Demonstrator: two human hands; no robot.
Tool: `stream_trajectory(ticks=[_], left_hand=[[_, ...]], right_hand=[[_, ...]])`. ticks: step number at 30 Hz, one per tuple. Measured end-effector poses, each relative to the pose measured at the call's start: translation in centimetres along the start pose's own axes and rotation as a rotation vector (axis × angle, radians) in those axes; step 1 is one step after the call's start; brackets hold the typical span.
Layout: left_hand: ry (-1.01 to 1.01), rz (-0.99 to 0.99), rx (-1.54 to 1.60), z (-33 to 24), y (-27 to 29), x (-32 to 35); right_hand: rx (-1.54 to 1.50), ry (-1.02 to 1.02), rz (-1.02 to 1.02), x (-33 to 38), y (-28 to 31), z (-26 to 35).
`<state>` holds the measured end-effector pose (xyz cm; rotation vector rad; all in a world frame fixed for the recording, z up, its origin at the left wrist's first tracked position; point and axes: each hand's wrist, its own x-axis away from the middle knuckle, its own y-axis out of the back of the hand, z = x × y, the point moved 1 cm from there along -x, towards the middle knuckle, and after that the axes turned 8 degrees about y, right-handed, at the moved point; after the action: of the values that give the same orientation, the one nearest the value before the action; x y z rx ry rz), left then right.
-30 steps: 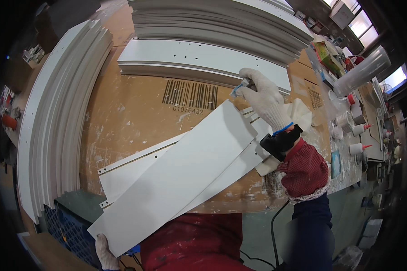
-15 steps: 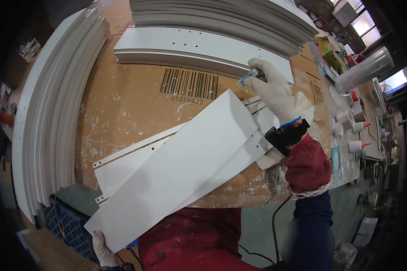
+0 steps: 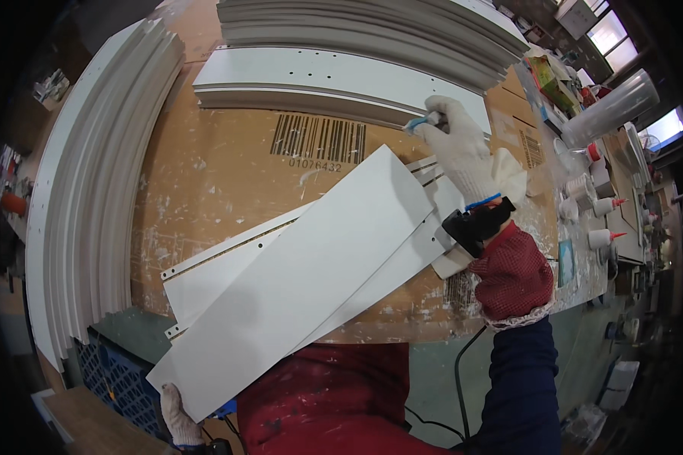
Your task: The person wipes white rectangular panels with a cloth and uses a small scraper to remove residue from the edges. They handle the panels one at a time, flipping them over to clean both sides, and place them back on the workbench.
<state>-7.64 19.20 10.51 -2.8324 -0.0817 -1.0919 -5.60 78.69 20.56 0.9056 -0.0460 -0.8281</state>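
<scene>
A plain white panel lies slantwise over other white boards that have grooves and small holes along their edges. My left hand, in a whitish knit glove, grips the panel's near left corner, which juts past the table's front edge. Above the panel's far right end is my gloved right hand. Its thumb and fingers pinch a small blue-and-white piece, too small to name. A pale cloth lies beside my right wrist.
Cardboard with a printed barcode covers the table. Stacked white boards stand at the left and at the back. Glue bottles with red tips and a clear plastic roll are at the right. A blue crate sits below left.
My right hand has shifted slightly right, still pinching the small blue-and-white piece. The left hand keeps its grip on the panel's corner, and the whole view has moved a little.
</scene>
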Motion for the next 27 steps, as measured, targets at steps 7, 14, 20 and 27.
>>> stream_trajectory(ticks=[7,14,20,27], left_hand=[[-0.017,0.057,0.013,0.2,0.2,0.9],[0.006,0.050,-0.047,-0.2,-0.3,0.7],[0.001,0.090,0.070,-0.1,-0.3,0.3],[-0.026,-0.008,0.044,0.9,1.4,-1.0]], right_hand=[[-0.579,-0.152,-0.324,6.7,7.9,-3.0],[-0.073,-0.400,-0.519,19.8,12.5,-13.9],[0.177,-0.547,-0.409,21.9,11.4,-12.2],[0.517,-0.490,-0.100,23.5,13.2,-11.3]])
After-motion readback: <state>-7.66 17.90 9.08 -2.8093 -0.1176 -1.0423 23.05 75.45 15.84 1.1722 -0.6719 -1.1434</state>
